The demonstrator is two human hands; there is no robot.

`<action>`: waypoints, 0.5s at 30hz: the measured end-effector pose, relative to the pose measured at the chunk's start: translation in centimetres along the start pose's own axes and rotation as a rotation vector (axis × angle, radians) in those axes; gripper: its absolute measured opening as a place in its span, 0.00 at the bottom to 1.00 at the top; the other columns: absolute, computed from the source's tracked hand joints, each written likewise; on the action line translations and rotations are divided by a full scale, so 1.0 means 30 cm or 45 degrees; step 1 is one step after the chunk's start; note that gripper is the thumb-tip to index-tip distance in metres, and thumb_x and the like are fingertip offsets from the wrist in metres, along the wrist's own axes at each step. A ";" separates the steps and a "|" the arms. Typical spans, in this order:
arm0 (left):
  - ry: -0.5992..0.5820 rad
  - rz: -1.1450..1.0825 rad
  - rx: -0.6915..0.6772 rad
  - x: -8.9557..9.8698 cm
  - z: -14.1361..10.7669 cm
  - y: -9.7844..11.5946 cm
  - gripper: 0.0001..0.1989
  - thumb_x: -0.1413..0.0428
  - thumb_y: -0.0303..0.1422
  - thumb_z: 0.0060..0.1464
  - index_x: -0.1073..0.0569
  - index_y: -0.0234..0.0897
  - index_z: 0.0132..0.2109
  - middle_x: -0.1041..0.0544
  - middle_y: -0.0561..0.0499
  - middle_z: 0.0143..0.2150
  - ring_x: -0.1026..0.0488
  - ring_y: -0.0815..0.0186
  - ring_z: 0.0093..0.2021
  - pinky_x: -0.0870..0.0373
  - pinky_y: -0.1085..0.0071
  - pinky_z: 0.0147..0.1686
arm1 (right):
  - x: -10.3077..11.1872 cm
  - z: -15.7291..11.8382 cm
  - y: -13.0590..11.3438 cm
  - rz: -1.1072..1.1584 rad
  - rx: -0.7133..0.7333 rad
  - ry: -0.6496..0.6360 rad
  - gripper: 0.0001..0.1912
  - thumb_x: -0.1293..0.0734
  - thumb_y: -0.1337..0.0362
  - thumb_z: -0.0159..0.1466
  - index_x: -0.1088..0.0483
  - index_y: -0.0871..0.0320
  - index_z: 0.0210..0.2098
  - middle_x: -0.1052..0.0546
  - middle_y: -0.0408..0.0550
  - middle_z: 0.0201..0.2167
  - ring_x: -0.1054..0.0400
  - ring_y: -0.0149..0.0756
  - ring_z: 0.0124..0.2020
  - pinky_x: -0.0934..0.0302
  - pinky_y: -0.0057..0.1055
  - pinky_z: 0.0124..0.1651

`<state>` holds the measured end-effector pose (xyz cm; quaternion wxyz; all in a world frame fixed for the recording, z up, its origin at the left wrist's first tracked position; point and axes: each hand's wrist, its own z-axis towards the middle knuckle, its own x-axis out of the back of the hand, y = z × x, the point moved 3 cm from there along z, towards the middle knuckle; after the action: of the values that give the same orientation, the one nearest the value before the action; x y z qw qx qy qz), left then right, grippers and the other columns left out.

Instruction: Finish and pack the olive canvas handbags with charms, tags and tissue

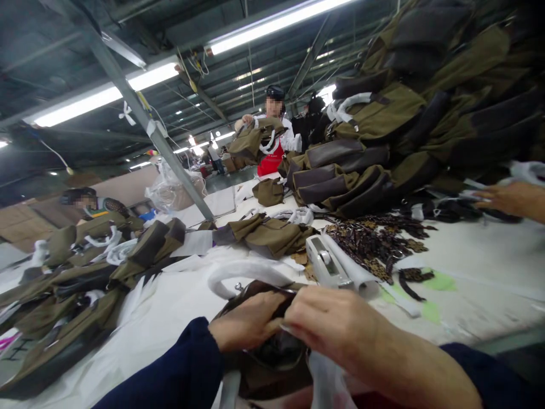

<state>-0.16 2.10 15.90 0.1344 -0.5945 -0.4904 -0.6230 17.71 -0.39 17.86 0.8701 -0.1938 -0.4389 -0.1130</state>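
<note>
The left hand (249, 322) reaches inside an open olive bag (272, 375) at the desk's near edge; the right hand (330, 321) pinches its zippered rim. A white-wrapped handle (247, 276) arches behind them. Beyond sits a tape dispenser (327, 264), beside leopard-print straps (370, 241). More bags (340, 176) heap up on the desk (481, 284), right and left.

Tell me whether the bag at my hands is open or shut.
Open: the bag's mouth gapes, its dark inside shows, and your left hand reaches in.
</note>
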 end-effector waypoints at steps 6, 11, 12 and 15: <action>0.032 0.187 0.344 -0.047 -0.143 -0.111 0.23 0.45 0.26 0.49 0.33 0.30 0.54 0.27 0.37 0.55 0.29 0.53 0.55 0.34 0.62 0.55 | -0.251 0.117 0.012 -0.314 0.063 -0.523 0.07 0.39 0.74 0.66 0.29 0.66 0.39 0.23 0.54 0.34 0.29 0.41 0.32 0.39 0.35 0.32; -0.125 0.223 0.411 -0.132 -0.152 -0.171 0.24 0.46 0.24 0.48 0.31 0.24 0.54 0.26 0.29 0.53 0.28 0.45 0.54 0.34 0.54 0.55 | -0.327 0.101 0.118 -0.277 0.100 -0.742 0.15 0.36 0.76 0.60 0.30 0.71 0.47 0.22 0.58 0.35 0.27 0.44 0.35 0.39 0.35 0.34; -0.122 0.206 0.404 -0.142 -0.143 -0.176 0.23 0.46 0.24 0.48 0.30 0.25 0.53 0.25 0.29 0.52 0.28 0.45 0.54 0.34 0.53 0.55 | -0.325 0.091 0.126 -0.228 0.110 -0.727 0.16 0.36 0.76 0.59 0.31 0.70 0.48 0.21 0.57 0.35 0.27 0.44 0.35 0.39 0.35 0.35; -0.099 0.134 0.411 -0.165 -0.106 -0.189 0.19 0.43 0.28 0.49 0.27 0.28 0.49 0.23 0.32 0.49 0.27 0.43 0.51 0.35 0.50 0.54 | -0.300 0.064 0.130 -0.088 0.119 -0.644 0.14 0.38 0.75 0.61 0.32 0.65 0.47 0.22 0.54 0.36 0.28 0.41 0.35 0.40 0.33 0.37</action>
<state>-5.08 0.33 9.60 0.2413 -0.6137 -0.5572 -0.5047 12.44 4.20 10.70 0.7363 -0.1604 -0.6536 -0.0704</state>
